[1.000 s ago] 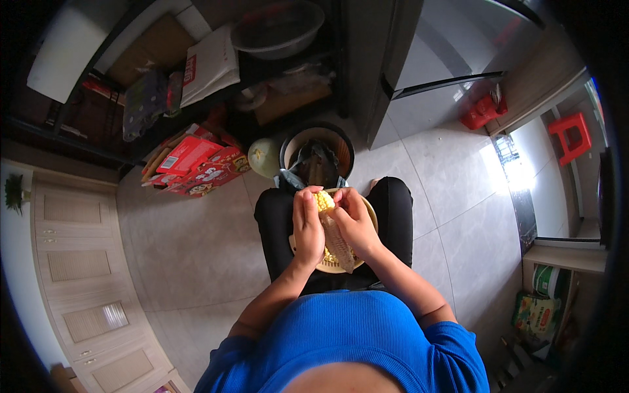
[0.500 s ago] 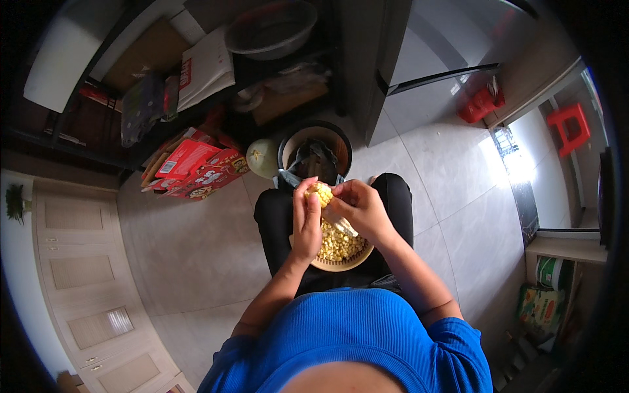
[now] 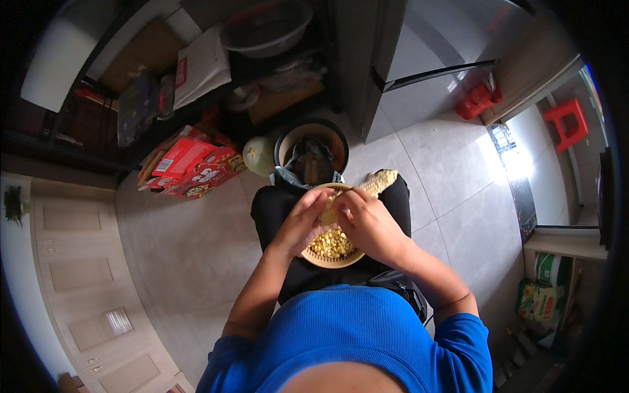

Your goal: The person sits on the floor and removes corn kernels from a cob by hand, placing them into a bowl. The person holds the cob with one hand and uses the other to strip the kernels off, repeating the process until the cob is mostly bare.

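A round tan basket [image 3: 335, 263] rests on my lap, with loose yellow corn kernels [image 3: 332, 243] inside. Over it I hold a corn cob [image 3: 379, 183], tilted so that its pale, largely stripped end sticks out beyond my right hand. The yellow part of the cob lies between my hands. My left hand [image 3: 303, 221] is closed around the near end, its fingers curled. My right hand [image 3: 372, 226] is bent over the middle, with thumb and fingers pressed on the cob. Some of the fingertips are hidden.
Just beyond my knees stands a round bin [image 3: 341, 144] lined with a bag. A pale green melon [image 3: 258, 156] sits left of it, beside a red cardboard box [image 3: 196, 171]. A dark shelf holds a clear basin [image 3: 268, 33]. A grey fridge [image 3: 432, 52] stands far right.
The cob has turned and tilted: its pale end now points away to the right beyond my right hand, instead of toward the basket. Both hands have moved slightly lower over the basket.
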Tool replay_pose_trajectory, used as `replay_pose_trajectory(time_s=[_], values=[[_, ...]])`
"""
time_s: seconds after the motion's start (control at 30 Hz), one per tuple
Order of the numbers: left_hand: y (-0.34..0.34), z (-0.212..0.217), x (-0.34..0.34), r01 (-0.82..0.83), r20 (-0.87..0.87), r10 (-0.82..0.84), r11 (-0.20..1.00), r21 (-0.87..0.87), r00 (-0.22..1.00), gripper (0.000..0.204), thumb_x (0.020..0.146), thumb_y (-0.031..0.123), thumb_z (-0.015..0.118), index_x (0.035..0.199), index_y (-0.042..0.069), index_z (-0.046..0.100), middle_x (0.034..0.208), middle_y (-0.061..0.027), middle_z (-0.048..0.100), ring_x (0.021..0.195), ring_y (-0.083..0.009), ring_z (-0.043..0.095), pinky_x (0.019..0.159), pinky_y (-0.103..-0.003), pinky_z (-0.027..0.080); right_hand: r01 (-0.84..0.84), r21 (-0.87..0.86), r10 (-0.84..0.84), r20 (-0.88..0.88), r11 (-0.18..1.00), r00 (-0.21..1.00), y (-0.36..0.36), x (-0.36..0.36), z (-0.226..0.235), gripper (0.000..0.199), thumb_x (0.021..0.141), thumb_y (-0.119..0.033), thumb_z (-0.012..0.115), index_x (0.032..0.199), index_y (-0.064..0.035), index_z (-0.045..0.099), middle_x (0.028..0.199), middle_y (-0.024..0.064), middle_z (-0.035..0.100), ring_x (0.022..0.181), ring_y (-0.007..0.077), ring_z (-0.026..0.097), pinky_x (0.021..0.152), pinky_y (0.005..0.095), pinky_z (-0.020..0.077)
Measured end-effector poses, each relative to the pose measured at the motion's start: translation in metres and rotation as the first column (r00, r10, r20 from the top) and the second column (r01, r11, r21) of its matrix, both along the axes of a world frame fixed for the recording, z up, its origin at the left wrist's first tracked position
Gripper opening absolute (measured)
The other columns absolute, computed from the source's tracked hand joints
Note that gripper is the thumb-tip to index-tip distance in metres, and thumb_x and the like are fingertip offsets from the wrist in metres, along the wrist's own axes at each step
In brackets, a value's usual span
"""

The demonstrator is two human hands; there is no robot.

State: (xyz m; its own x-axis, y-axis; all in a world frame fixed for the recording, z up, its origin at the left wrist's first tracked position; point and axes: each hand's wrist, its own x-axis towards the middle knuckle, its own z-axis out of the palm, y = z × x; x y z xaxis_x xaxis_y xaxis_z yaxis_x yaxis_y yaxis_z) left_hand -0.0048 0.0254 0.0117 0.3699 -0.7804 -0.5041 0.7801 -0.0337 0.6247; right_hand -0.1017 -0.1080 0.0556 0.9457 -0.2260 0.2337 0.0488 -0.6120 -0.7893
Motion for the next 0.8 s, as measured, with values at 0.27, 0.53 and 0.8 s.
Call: replay_pose_trajectory(time_s=[0.27,0.53,0.8], values=[[0.003,-0.023,-0.002,0.032,-0.239,-0.065,0.989,-0.143,0.969,0.030,0.091,0.025,0.043,0.115,0.009,0.051,0.106,-0.0042,0.056,0.100,-0.0160,0.053,0.083,-0.036,0.045,-0.103,-0.148,0.096,-0.053,0.984,0.994,0.006,-0.007,-0.007,0.025,0.067,0.001,0.054,0.091,0.0079,0.053,0.087,0.0177,0.055,0.086,0.0312,0.054,0.077,0.0362,0.0456],[-0.009,-0.020,-0.014,-0.103,0.300,0.108,0.994,-0.032,0.948,0.032,0.092,0.026,0.042,0.114,0.004,0.050,0.102,-0.0044,0.057,0.092,-0.0119,0.056,0.078,-0.028,0.046,-0.139,-0.270,0.142,-0.011,0.953,0.990,0.003,0.002,-0.004,0.011,0.077,-0.004,0.056,0.086,0.0038,0.055,0.080,0.0165,0.055,0.078,0.0315,0.056,0.070,0.0359,0.0473],[-0.009,0.015,-0.016,-0.237,-0.011,0.238,0.971,0.033,0.971,0.035,0.092,0.027,0.036,0.114,0.003,0.049,0.099,-0.0073,0.058,0.080,-0.0130,0.061,0.062,-0.023,0.053,-0.024,0.003,0.024,0.040,1.000,0.999,0.012,-0.006,-0.008,0.019,0.075,0.000,0.057,0.092,0.0049,0.052,0.084,0.0133,0.053,0.080,0.0242,0.056,0.072,0.0307,0.0471]])
